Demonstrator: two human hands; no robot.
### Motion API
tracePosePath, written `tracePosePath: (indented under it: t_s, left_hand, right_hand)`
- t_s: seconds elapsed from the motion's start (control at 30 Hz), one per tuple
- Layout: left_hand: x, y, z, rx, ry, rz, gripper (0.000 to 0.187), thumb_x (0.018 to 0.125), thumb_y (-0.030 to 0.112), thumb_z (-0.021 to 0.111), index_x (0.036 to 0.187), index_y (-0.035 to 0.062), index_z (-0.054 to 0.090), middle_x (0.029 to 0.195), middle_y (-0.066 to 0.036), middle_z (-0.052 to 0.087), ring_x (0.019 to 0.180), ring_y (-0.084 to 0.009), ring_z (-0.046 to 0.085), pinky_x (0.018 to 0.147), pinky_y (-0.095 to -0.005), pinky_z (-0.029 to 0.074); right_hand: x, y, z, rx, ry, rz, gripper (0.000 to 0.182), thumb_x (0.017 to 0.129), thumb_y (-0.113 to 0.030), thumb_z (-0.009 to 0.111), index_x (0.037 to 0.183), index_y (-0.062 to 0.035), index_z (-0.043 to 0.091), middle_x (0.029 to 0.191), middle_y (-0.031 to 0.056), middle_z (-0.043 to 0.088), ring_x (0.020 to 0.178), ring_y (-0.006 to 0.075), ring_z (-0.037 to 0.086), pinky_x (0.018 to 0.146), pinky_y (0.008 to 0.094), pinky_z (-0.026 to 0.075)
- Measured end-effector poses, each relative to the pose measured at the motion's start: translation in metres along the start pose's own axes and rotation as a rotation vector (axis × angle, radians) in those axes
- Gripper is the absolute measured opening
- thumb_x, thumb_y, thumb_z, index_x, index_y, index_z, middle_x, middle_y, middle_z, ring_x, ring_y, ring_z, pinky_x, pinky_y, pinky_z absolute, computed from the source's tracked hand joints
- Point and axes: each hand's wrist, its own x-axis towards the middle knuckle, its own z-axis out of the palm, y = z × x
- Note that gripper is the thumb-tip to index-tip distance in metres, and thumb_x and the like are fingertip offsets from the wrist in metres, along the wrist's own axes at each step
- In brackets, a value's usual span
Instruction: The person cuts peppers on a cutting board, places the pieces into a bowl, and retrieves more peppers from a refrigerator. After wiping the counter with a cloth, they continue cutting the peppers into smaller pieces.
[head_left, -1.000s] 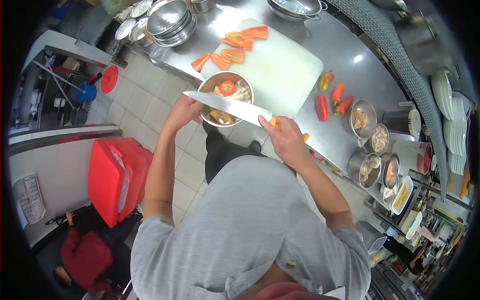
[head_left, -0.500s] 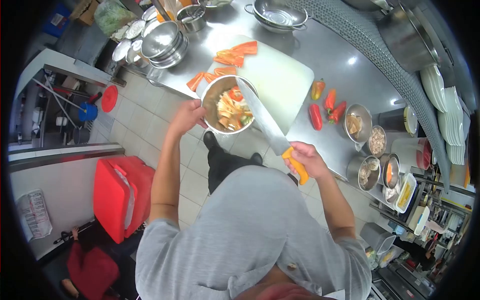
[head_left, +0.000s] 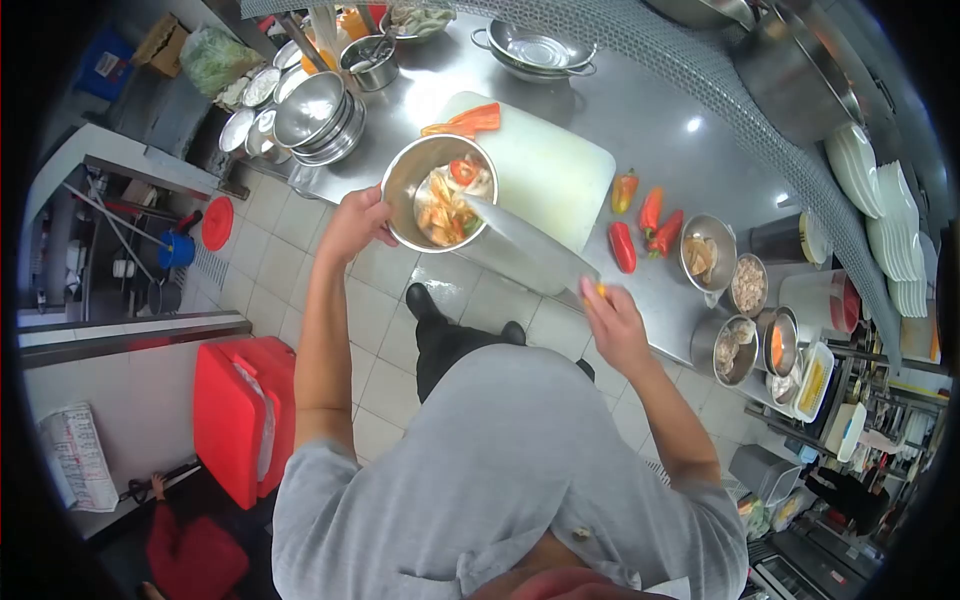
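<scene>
My left hand (head_left: 358, 222) is closed on the rim of a round metal pot (head_left: 402, 180), holding it in the air at the counter's front edge. Inside the pot lie cut vegetables (head_left: 445, 205), orange and pale pieces with a tomato slice. In my right hand (head_left: 615, 322) is a large kitchen knife (head_left: 535, 245) with a yellow handle, mostly covered by my fingers. Its tip reaches to the pot's right side, at or just over the rim. Behind the pot, a white cutting board (head_left: 560, 160) bears orange pepper pieces (head_left: 470, 121).
Several whole red peppers (head_left: 622, 247) lie right of the board. Metal bowls of food (head_left: 708, 250) line the counter's right end. Stacked metal bowls (head_left: 318, 115) stand at the left, a colander (head_left: 530, 50) at the back. A person in red (head_left: 195, 550) is at lower left.
The pot has shifted slightly left and tipped more toward me. My right hand has turned the knife, so its handle is now mostly hidden. Pepper pieces near the pot no longer show.
</scene>
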Motion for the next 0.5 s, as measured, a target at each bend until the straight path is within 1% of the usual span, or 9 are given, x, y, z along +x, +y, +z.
tracePosePath:
  t_s: [0.07,0.13,0.2,0.23,0.3,0.33,0.4,0.5]
  left_hand:
    - [0.002,-0.013,-0.016,0.001,0.041,-0.010,0.028,0.092,0.013,0.057,0.108,-0.0092,0.066,0.084,-0.013,0.069,0.063,-0.0205,0.071,0.058,-0.0323,0.062]
    - [0.011,-0.012,-0.032,-0.028,0.078,-0.018,0.030,0.092,0.012,0.057,0.110,-0.0096,0.066,0.085,-0.014,0.070,0.064,-0.0221,0.072,0.058,-0.0327,0.063]
    - [0.022,0.005,-0.043,-0.067,0.140,0.039,0.024,0.095,0.014,0.059,0.105,-0.0072,0.064,0.081,-0.011,0.067,0.065,-0.0216,0.071,0.059,-0.0334,0.064]
    - [0.030,0.014,-0.046,-0.087,0.168,0.065,0.021,0.097,0.015,0.059,0.102,-0.0060,0.063,0.079,-0.010,0.066,0.066,-0.0213,0.071,0.060,-0.0337,0.064]
    - [0.071,0.012,-0.069,-0.005,0.220,0.043,0.020,0.098,0.014,0.058,0.101,-0.0053,0.060,0.081,-0.010,0.065,0.068,-0.0232,0.072,0.061,-0.0354,0.065]
    - [0.091,0.014,-0.071,-0.034,0.279,0.042,0.019,0.099,0.014,0.057,0.102,-0.0047,0.058,0.088,-0.013,0.065,0.073,-0.0266,0.074,0.062,-0.0361,0.066]
    - [0.128,0.019,-0.073,-0.107,0.280,0.044,0.021,0.101,0.016,0.058,0.106,-0.0049,0.056,0.091,-0.013,0.065,0.076,-0.0282,0.075,0.063,-0.0363,0.066]
    - [0.179,0.009,-0.081,-0.162,0.287,0.038,0.023,0.103,0.018,0.057,0.108,-0.0042,0.054,0.094,-0.012,0.065,0.081,-0.0297,0.077,0.066,-0.0368,0.066]
  right_hand:
    - [-0.030,0.004,-0.011,0.044,-0.002,0.135,0.057,0.091,0.001,0.070,0.146,-0.0106,0.061,0.103,0.0126,0.060,0.088,0.0285,0.061,0.080,0.0366,0.054]
    - [-0.039,0.008,-0.014,0.062,-0.014,0.253,0.056,0.092,0.000,0.070,0.146,-0.0097,0.061,0.103,0.0139,0.060,0.088,0.0301,0.062,0.081,0.0380,0.054]
    - [-0.041,0.013,-0.014,0.045,-0.035,0.341,0.054,0.092,0.000,0.069,0.145,-0.0086,0.061,0.104,0.0156,0.060,0.089,0.0321,0.063,0.081,0.0397,0.054]
    - [-0.039,0.015,-0.011,0.050,-0.069,0.352,0.054,0.092,-0.001,0.069,0.144,-0.0079,0.061,0.104,0.0163,0.061,0.090,0.0331,0.063,0.082,0.0408,0.054]
    - [-0.027,0.027,-0.001,0.059,-0.134,0.378,0.052,0.092,-0.002,0.069,0.143,-0.0064,0.061,0.105,0.0178,0.061,0.093,0.0351,0.064,0.083,0.0430,0.054]
    - [-0.023,0.028,0.003,0.053,-0.146,0.405,0.051,0.092,-0.002,0.069,0.142,-0.0060,0.061,0.105,0.0181,0.062,0.094,0.0358,0.065,0.083,0.0436,0.054]
    - [-0.014,0.027,0.015,0.040,-0.171,0.454,0.049,0.091,-0.002,0.069,0.140,-0.0050,0.062,0.106,0.0187,0.062,0.095,0.0372,0.065,0.085,0.0449,0.055]
    - [-0.010,0.028,0.033,0.007,-0.160,0.494,0.052,0.091,-0.001,0.067,0.143,-0.0051,0.059,0.110,0.0197,0.061,0.103,0.0390,0.064,0.091,0.0464,0.054]
